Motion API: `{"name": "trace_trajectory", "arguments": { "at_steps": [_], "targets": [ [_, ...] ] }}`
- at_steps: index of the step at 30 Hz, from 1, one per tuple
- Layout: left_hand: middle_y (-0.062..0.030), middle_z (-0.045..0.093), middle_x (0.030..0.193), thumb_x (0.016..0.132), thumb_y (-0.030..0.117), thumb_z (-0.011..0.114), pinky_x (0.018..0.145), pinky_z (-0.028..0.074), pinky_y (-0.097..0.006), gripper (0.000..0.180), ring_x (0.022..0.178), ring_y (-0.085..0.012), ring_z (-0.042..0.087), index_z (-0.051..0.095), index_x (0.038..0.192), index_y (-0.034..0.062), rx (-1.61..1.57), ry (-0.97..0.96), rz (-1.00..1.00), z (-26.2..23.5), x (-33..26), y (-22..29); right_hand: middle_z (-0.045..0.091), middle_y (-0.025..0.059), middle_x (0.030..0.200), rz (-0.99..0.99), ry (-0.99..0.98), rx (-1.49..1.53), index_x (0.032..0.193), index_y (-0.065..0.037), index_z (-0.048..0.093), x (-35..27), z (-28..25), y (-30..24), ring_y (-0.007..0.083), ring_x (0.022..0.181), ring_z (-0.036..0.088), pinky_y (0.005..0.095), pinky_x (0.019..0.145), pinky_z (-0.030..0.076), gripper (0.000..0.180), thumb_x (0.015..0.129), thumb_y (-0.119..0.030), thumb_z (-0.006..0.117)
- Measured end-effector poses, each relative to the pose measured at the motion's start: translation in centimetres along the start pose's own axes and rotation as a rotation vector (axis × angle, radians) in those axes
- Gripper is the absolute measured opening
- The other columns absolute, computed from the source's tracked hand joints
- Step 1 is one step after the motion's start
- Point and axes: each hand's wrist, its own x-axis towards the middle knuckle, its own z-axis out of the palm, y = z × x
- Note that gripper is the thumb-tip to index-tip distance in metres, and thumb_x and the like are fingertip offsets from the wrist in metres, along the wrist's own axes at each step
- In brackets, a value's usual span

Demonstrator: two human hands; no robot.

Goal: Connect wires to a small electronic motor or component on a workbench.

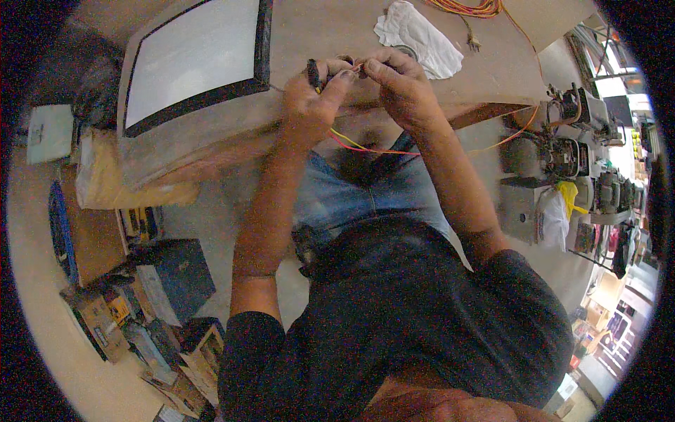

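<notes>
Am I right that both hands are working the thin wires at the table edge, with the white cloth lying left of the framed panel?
Not quite. The white cloth lies to the right of the framed panel, beyond the hands, as the head view shows. The rest holds: left hand and right hand pinch the thin wires at the table edge.

i see a flat screen (193, 63), pale with a black frame, upper left on the bench; cardboard boxes (105, 323) with yellow labels sit lower left on the floor.

Both hands (358, 88) on thin wires (351, 145) over bench (316, 35).
</notes>
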Motion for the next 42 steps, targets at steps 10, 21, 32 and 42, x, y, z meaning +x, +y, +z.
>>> {"name": "trace_trajectory", "arguments": {
  "at_steps": [10,21,32,42],
  "targets": [
    [-0.0068,0.067,0.086,0.088,0.016,0.057,0.075,0.048,-0.028,0.017,0.081,-0.0127,0.06,0.063,0.09,-0.0004,0.026,-0.037,0.056,-0.3,0.7,1.7,0.063,0.0054,0.083,0.147,-0.258,0.577,0.093,-0.004,0.063,1.3,0.4,0.1,0.0153,0.079,0.061,0.031,0.069,0.05,0.019,0.084,-0.02,0.061],
    [-0.0051,0.065,0.084,0.088,0.02,0.058,0.067,0.048,-0.026,0.021,0.075,-0.013,0.06,0.065,0.095,0.0011,0.147,0.088,0.179,-0.6,1.6,-0.8,0.062,0.0082,0.098,-0.722,0.1,-0.967,0.102,-0.004,0.065,0.9,1.3,-2.0,0.0189,0.091,0.06,0.0297,0.079,0.046,0.024,0.08,-0.011,0.065],
    [-0.0018,0.053,0.063,0.085,0.027,0.05,0.045,0.037,-0.024,0.027,0.052,-0.0093,0.047,0.063,0.089,0.0035,-0.34,0.239,-0.263,0.4,1.8,-1.8,0.063,0.0111,0.098,-0.775,0.051,-1.08,0.102,-0.006,0.065,0.9,1.9,-2.4,0.026,0.091,0.062,0.0353,0.077,0.049,0.032,0.072,-0.009,0.073],
    [-0.0011,0.052,0.061,0.084,0.029,0.051,0.046,0.035,-0.025,0.028,0.052,-0.01,0.047,0.061,0.082,0.0029,-0.286,0.218,-0.196,0.7,1.8,-1.7,0.064,0.0119,0.092,-0.779,0.029,-1.113,0.096,-0.004,0.067,1.3,1.7,-2.3,0.0266,0.082,0.064,0.0333,0.072,0.051,0.02,0.076,-0.011,0.068]
  ]
}}
